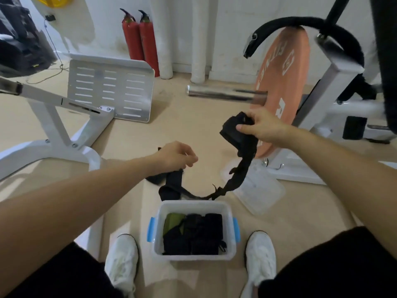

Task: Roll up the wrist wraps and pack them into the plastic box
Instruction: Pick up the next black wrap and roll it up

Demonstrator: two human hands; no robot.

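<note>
Soft, limp wrist wrap point(242, 166) sags; right hand point(263, 127) fingers pinch the rolled end, left hand point(176, 157) grips the tail.

1 view only, worn on the head: wide-angle, tilted forward and down, sitting close above the plastic box point(193, 257) on the floor point(189, 134), a shoe point(122, 261) either side of the box, the white wall point(236, 29) far beyond it.

White wall point(232, 22), beige floor point(171, 125)
</note>
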